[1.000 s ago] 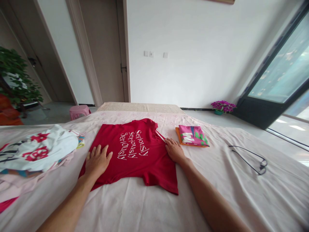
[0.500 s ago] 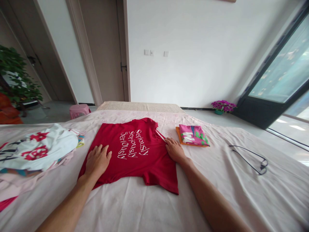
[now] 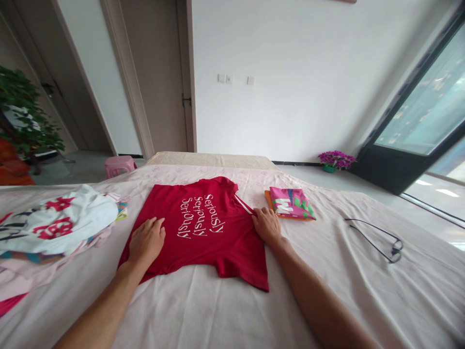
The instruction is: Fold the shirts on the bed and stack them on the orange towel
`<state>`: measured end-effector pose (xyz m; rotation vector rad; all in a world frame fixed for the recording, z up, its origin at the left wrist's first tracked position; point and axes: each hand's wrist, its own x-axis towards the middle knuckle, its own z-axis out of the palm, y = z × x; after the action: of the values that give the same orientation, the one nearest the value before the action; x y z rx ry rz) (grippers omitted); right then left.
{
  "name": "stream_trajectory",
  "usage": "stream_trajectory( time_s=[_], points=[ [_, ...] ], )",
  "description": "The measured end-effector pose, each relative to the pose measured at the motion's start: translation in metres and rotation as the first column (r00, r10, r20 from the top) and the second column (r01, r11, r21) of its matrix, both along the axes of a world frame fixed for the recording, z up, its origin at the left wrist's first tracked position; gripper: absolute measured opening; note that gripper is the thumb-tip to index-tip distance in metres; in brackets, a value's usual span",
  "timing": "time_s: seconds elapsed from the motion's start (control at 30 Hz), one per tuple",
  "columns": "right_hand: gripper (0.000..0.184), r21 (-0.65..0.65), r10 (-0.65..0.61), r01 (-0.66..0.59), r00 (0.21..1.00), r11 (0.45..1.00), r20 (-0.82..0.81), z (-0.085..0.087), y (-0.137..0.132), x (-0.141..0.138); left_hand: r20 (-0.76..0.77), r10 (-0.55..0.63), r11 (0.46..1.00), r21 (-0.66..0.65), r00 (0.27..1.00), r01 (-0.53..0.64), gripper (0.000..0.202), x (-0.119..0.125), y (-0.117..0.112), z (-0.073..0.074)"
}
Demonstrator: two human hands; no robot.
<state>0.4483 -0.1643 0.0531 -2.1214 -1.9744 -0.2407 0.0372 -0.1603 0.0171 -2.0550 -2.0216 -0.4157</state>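
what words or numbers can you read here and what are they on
"Seriously", three times in white, on the red T-shirt.
White lettering on the folded pink cloth: perhaps "M" or "W", can't tell.
Dark lettering on the white garment: too creased and blurred to read.

White lettering on the red T-shirt reads "Seriously" three times, on separate lines (each sloping steeply down to the right). A large white letter, M or W, stands on the pink folded garment; dark letters on the white garment are too creased to read.
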Motion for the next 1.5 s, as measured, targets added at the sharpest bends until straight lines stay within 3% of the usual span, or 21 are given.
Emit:
stream_trajectory(
  time_s=[0.4,0.6,0.83,1.13,1.3,1.5],
  points=[
    [0.030,-0.024,0.055,-0.056,0.997,0.998,-0.060,-0.006,0.006,0.007,0.080,-0.058,0.996,0.070,0.995,0.053,0.044,-0.003,0.001,0.003],
    [0.029,-0.005,0.061,-0.062,0.995,0.998,-0.083,-0.008,0.006,0.009,0.179,-0.102,0.992,0.094,0.978,0.086,0.054,-0.005,0.000,0.006],
    [0.028,0.004,0.063,-0.063,0.994,0.998,-0.092,-0.010,0.007,0.011,0.228,-0.133,0.977,0.195,0.964,0.089,0.040,-0.005,0.002,0.002],
    [0.027,0.028,0.078,-0.075,0.992,0.997,-0.095,-0.010,0.007,0.011,0.265,-0.030,0.993,0.118,0.964,-0.001,0.038,0.002,-0.003,0.008],
    [0.027,0.034,0.087,-0.084,0.992,0.996,-0.092,-0.009,0.007,0.012,0.291,-0.071,0.991,0.129,0.954,0.035,0.033,0.003,-0.004,0.010],
    [0.027,0.037,0.085,-0.082,0.992,0.996,-0.090,-0.012,0.008,0.013,0.325,-0.058,0.998,0.054,0.944,0.043,0.032,0.001,-0.002,0.008]
  ],
)
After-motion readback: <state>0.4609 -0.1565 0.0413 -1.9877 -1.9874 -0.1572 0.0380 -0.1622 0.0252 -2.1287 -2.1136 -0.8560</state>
